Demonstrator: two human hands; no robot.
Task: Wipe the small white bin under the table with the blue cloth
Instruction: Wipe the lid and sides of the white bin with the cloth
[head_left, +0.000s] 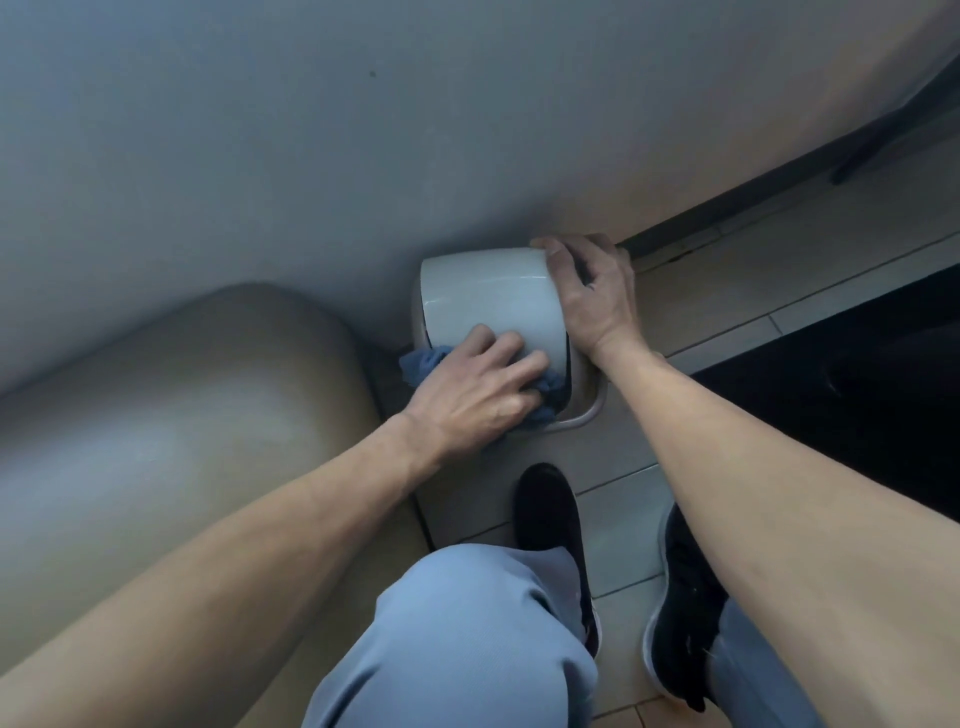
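Observation:
The small white bin (488, 299) lies tipped on its side on the tiled floor, close against the wall. My right hand (592, 291) grips its far right end, fingers curled over the edge. My left hand (480, 387) presses the crumpled blue cloth (423, 364) against the bin's near side; the cloth shows on both sides of my fingers. A pale rounded rim (587, 410) of the bin peeks out below, between my two hands.
A beige padded seat (171, 415) fills the left. The grey wall (311, 130) runs behind the bin, with a dark skirting (727, 213) to the right. A black surface (857, 374) sits at right. My knee (467, 639) and black shoes (550, 519) are below.

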